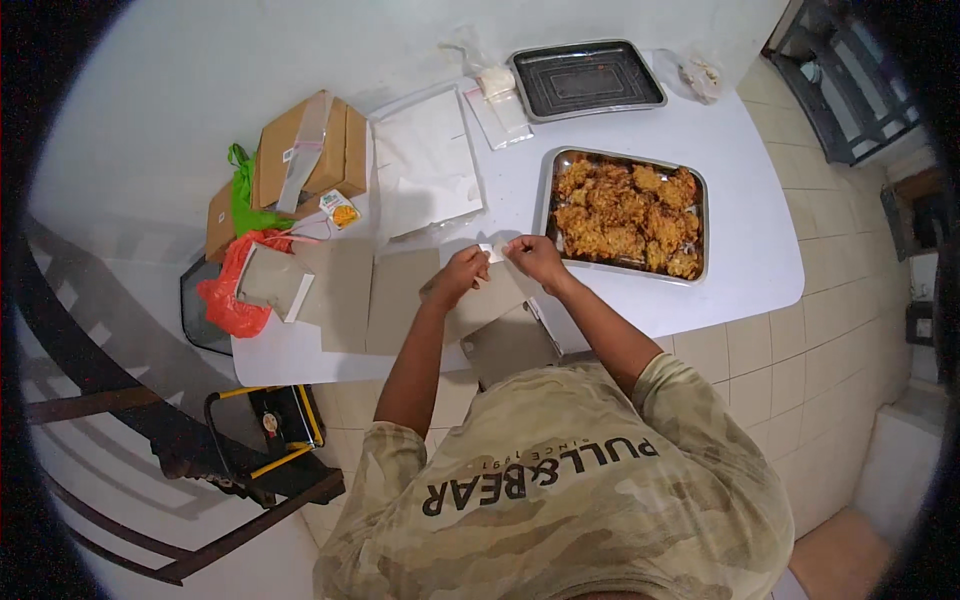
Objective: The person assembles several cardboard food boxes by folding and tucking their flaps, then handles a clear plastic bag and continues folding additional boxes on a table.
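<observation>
Both hands meet over the near middle of the white table. A small whitish piece, maybe a label or a bit of paper, is pinched between them. My left hand has its fingers closed on its left side. From the right, my right hand grips the other side with thumb and fingers. Flat grey-brown cardboard pieces lie under and left of the hands. Another folded cardboard piece sits at the table's near edge, close to my body.
Right of my hands stands a metal tray of fried chicken pieces. Behind it are a dark tray and a plastic bag. White sheets, a cardboard box, a green bag and a red bag occupy the left.
</observation>
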A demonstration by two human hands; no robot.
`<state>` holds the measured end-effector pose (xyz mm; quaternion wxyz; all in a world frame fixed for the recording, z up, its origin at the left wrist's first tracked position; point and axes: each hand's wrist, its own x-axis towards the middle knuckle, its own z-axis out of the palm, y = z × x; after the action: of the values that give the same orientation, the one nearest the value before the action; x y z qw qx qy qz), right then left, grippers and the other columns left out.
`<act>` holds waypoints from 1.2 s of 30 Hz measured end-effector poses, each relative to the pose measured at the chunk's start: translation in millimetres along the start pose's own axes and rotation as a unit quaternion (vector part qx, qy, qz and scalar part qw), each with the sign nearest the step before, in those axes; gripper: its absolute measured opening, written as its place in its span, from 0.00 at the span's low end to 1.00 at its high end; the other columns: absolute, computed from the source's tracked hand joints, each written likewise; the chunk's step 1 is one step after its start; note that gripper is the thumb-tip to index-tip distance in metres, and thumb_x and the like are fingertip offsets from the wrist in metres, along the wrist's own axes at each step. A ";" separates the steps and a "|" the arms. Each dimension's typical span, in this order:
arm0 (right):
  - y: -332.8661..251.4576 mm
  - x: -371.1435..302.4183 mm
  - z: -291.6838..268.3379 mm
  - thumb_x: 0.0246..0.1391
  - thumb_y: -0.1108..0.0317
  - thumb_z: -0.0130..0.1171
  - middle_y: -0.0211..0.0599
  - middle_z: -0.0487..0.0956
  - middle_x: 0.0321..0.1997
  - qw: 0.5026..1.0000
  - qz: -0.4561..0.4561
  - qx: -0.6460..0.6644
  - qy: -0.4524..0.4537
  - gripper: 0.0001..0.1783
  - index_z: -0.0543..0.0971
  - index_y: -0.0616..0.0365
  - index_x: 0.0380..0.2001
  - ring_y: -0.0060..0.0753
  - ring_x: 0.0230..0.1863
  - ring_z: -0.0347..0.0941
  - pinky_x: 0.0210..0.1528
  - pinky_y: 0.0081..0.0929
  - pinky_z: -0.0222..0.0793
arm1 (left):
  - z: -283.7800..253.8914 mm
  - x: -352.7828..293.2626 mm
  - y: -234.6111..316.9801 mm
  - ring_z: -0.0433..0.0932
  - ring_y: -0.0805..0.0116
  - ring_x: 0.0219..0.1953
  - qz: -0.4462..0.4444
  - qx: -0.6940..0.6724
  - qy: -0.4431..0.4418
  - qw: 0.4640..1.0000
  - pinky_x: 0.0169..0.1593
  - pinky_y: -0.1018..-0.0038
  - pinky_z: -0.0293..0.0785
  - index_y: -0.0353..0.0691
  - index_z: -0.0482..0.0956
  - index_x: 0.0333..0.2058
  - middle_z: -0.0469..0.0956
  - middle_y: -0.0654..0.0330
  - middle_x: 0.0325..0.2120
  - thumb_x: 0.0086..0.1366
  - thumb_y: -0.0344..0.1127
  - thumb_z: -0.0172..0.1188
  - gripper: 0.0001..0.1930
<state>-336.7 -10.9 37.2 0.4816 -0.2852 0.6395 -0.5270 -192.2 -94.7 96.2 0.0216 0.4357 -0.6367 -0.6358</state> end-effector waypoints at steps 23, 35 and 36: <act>-4.4 -13.2 30.2 0.46 0.66 0.58 0.27 0.74 0.26 0.991 0.051 0.125 -0.007 0.11 0.74 0.62 0.31 0.17 0.27 0.66 0.30 0.17 0.63 | 36.2 -14.9 -37.0 0.67 0.80 0.24 0.043 -0.317 0.235 0.918 0.30 0.82 0.68 0.39 0.72 0.32 0.68 0.68 0.21 0.56 0.38 0.56 0.10; -8.2 -15.3 46.9 0.46 0.69 0.57 0.29 0.74 0.26 0.997 0.056 0.048 -0.023 0.07 0.75 0.62 0.27 0.16 0.28 0.67 0.28 0.15 0.64 | 37.3 -22.9 -8.1 0.71 0.64 0.25 0.232 0.194 0.425 0.853 0.29 0.71 0.69 0.34 0.71 0.24 0.69 0.56 0.23 0.52 0.29 0.56 0.05; -8.9 -17.4 46.0 0.46 0.69 0.57 0.31 0.75 0.27 0.993 0.079 0.085 -0.019 0.08 0.76 0.62 0.29 0.20 0.28 0.70 0.28 0.17 0.66 | 35.8 -23.0 -9.0 0.71 0.60 0.26 0.244 0.233 0.414 0.846 0.30 0.68 0.68 0.34 0.70 0.24 0.69 0.54 0.23 0.51 0.28 0.55 0.04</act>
<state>-289.3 -16.6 52.0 0.5560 -0.2019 0.6038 -0.5344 -194.0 -51.3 94.0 0.3355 0.4815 -0.7836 -0.2038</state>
